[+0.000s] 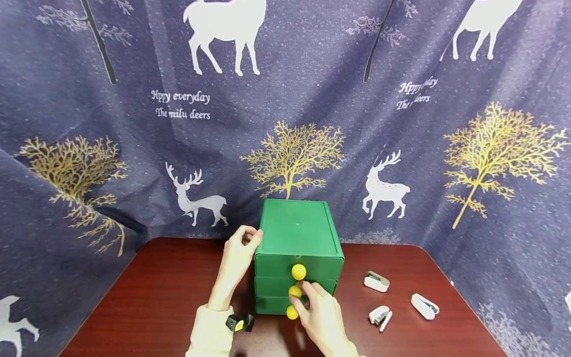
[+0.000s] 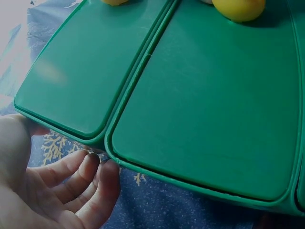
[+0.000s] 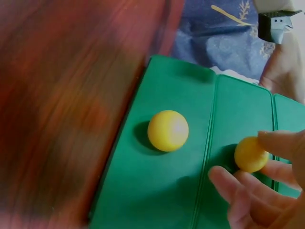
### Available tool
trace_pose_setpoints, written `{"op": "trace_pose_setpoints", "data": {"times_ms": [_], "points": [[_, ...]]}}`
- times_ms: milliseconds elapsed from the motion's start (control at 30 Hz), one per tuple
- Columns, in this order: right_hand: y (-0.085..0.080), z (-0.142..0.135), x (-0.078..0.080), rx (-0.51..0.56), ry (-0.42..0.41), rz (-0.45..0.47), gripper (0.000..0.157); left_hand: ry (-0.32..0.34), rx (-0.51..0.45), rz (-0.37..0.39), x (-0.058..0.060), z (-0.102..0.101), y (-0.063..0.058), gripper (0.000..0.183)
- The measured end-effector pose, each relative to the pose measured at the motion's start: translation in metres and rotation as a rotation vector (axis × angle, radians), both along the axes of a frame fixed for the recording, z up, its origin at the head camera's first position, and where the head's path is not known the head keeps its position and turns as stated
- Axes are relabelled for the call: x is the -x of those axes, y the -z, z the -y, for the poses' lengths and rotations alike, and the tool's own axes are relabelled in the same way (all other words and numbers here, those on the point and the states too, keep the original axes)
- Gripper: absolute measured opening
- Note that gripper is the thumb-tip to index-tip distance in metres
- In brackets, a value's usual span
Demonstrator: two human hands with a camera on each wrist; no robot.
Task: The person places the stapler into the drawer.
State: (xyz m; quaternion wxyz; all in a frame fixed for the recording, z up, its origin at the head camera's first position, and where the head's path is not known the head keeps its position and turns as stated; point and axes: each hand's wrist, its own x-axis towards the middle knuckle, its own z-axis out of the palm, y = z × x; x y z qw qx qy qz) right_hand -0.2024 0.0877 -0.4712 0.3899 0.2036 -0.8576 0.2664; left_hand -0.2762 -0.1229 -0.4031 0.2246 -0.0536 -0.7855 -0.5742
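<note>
A green drawer box [image 1: 298, 228] with three stacked drawers stands on the table, each front bearing a round yellow knob. My right hand [image 1: 322, 312] pinches the middle knob [image 3: 250, 155] between thumb and fingers. Above that is the top knob [image 1: 299, 271], and below it the bottom knob [image 3: 167, 130]. All three drawer fronts look flush. Against the box's left side rests my left hand [image 1: 238, 255]; in the left wrist view its bent fingers [image 2: 102, 183] touch the box edge without gripping anything.
On the right of the brown table [image 1: 178, 277] lie three white staplers: one farther back [image 1: 376, 281], one nearer [image 1: 380, 317] and one at the far right [image 1: 425, 306]. A blue patterned cloth [image 1: 285, 99] hangs close behind the box.
</note>
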Motion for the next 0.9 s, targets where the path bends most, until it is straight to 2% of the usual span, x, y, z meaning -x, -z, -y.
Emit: {"op": "trace_pose_setpoints", "data": {"times_ms": [200, 333, 667, 900], "points": [[-0.0006, -0.0004, 0.0017, 0.019, -0.051, 0.086, 0.024, -0.007, 0.015, -0.002, 0.0006, 0.0003, -0.0001, 0.021], [0.0007, 0.0008, 0.0037, 0.049, -0.09, 0.107, 0.026, -0.009, 0.017, -0.009, 0.0011, 0.0009, 0.0002, 0.02], [0.0007, 0.0022, 0.0064, 0.085, -0.137, 0.106, 0.024, -0.023, 0.021, -0.008, 0.0024, 0.0034, 0.0014, 0.02], [0.0005, -0.0014, 0.0021, 0.094, -0.134, 0.121, 0.025, -0.008, 0.022, -0.009, 0.0021, 0.0006, 0.0013, 0.021]]}}
